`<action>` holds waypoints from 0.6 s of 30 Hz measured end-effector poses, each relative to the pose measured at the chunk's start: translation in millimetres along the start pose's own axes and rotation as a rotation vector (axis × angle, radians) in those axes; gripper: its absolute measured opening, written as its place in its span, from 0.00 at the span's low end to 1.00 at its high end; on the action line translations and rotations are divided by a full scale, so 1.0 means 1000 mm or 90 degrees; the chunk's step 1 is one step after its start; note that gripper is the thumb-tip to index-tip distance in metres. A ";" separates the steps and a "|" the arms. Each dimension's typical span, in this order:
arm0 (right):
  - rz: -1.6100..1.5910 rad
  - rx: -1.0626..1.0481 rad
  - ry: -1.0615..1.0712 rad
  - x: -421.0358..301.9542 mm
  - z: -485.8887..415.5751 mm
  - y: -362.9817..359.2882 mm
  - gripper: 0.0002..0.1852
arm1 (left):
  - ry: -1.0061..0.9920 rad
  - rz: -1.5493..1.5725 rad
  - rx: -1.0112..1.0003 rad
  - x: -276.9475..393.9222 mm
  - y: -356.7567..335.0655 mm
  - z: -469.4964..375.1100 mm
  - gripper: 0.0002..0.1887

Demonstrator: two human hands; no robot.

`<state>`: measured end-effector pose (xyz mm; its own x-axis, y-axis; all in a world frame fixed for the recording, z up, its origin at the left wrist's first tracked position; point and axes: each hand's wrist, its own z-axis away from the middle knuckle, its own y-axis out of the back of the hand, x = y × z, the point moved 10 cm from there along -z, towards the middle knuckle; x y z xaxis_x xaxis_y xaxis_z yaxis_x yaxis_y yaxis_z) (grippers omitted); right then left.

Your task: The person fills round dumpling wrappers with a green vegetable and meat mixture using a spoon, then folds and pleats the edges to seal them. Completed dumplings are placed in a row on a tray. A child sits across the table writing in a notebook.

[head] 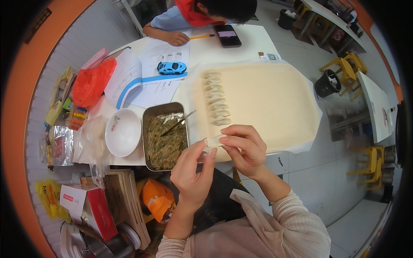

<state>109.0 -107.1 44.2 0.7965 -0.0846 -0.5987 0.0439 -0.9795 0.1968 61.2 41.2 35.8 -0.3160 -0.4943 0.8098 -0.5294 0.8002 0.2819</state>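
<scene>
Between both hands I hold a pale dumpling (pixel 214 141) above the near edge of a cloth-lined tray (pixel 271 106). My left hand (pixel 195 171) pinches its left end between thumb and fingers. The fingertips of my right hand (pixel 246 148) close on its right end. A column of folded dumplings (pixel 216 98) lies along the tray's left side, just beyond my hands. Left of them stands a rectangular metal pan (pixel 144 135) of minced filling (pixel 164 142), with a thin metal utensil (pixel 179 122) stuck in it.
Left of the pan are a white bowl (pixel 123 132), a clear plastic bag (pixel 96 138) and a red bag (pixel 93 82). Across the table a person's hand (pixel 177 38) rests on papers (pixel 167 50), near a phone (pixel 227 35) and a blue toy car (pixel 171 68). Boxes (pixel 100 209) stand below left.
</scene>
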 end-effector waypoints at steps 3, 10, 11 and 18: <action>-0.004 -0.002 -0.005 0.000 0.000 -0.001 0.12 | -0.015 -0.031 -0.009 0.004 0.001 -0.002 0.12; -0.011 -0.004 -0.009 0.001 -0.001 -0.003 0.12 | -0.081 -0.072 -0.022 0.012 0.001 -0.004 0.08; -0.014 -0.006 -0.010 0.001 -0.001 -0.004 0.12 | -0.080 -0.067 -0.026 0.011 0.001 -0.004 0.08; -0.021 -0.005 -0.019 0.001 -0.001 -0.003 0.11 | -0.109 -0.051 -0.016 0.016 0.004 -0.009 0.07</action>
<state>110.3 -104.1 43.6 0.7761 -0.0581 -0.6279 0.0740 -0.9805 0.1823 60.6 39.3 54.5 -0.4047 -0.6053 0.6854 -0.5390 0.7634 0.3559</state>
